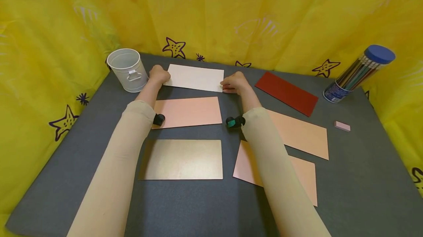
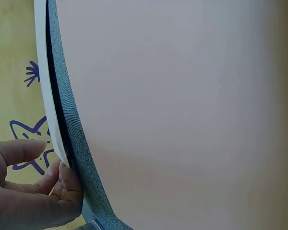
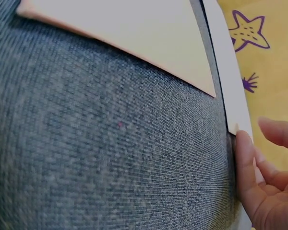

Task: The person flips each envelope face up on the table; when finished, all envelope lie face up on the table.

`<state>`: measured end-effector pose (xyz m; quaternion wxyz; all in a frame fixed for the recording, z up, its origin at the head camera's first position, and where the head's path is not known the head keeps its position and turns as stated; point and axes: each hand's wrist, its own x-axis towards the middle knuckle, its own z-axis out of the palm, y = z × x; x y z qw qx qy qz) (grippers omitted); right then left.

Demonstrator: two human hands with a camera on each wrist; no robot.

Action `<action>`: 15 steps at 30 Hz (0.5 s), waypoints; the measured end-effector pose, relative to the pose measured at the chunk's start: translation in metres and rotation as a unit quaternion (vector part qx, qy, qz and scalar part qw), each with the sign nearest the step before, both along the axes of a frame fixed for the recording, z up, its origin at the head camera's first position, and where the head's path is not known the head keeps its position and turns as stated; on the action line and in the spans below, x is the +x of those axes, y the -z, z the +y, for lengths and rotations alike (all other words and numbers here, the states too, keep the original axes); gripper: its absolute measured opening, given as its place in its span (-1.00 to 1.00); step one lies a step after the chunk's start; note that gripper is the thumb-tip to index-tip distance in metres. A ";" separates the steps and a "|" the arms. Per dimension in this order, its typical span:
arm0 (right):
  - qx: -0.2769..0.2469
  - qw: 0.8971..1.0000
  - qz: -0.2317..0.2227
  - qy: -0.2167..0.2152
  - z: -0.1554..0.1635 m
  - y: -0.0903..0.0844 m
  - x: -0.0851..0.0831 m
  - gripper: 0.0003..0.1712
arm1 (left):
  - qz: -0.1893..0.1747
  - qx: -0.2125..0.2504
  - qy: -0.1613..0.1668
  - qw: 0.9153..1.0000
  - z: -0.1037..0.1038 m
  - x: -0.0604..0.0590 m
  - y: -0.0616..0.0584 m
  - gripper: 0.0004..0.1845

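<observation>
A plain white rectangular board (image 1: 196,77) lies at the back middle of the table, with a hand at each end. My left hand (image 1: 159,75) grips its left end; in the left wrist view, curled fingers (image 2: 69,184) meet the corner. At the opposite end, my right hand (image 1: 236,81) holds the right corner, with a fingertip (image 3: 245,148) against the edge in the right wrist view. Closer to me lie a pale pink board (image 1: 191,112) and, below it, a beige-gold board (image 1: 185,160). How far each hand's fingers reach under the white board is hidden.
A white metal bucket (image 1: 128,73) stands at back left. On the right lie a dark red board (image 1: 287,93), a peach board (image 1: 305,134) and a pink board (image 1: 305,178), the latter two partly behind my right arm. A blue-lidded pencil tub (image 1: 358,72) leans beyond a small pink block (image 1: 342,126).
</observation>
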<state>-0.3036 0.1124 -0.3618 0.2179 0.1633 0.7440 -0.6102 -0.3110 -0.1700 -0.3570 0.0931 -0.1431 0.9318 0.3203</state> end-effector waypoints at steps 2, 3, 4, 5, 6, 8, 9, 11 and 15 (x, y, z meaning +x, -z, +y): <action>-0.011 1.000 0.000 0.005 0.000 0.000 -0.001 -0.46 | 0.006 -0.015 -0.011 1.000 -0.001 0.000 0.001 -0.42; -0.016 1.000 0.001 0.006 0.000 0.000 -0.001 -0.45 | 0.011 -0.024 -0.016 1.000 -0.002 0.000 0.001 -0.44; -0.020 1.000 0.002 0.008 0.000 0.000 -0.001 -0.45 | 0.017 -0.032 -0.022 0.999 -0.002 0.000 0.001 -0.47; -0.025 1.000 0.004 0.011 0.001 0.000 -0.001 -0.46 | 0.025 -0.035 -0.032 0.999 -0.002 0.001 0.001 -0.50; -0.030 0.999 0.005 0.014 0.002 0.000 -0.002 -0.47 | 0.033 -0.038 -0.040 0.998 -0.002 0.001 0.002 -0.54; -0.037 0.999 0.012 0.025 0.005 -0.001 -0.003 -0.50 | 0.053 -0.031 -0.057 0.996 -0.002 0.001 0.003 -0.63; -0.038 0.999 0.015 0.029 0.006 -0.001 -0.003 -0.52 | 0.060 -0.016 -0.067 0.996 -0.002 0.001 0.003 -0.68; -0.043 0.998 0.022 0.044 0.010 -0.001 -0.004 -0.56 | 0.062 0.026 -0.086 0.994 -0.001 -0.001 0.004 -0.74; -0.043 0.997 0.031 0.061 0.017 -0.002 -0.007 -0.60 | 0.040 0.119 -0.103 0.987 0.000 -0.007 0.004 -0.70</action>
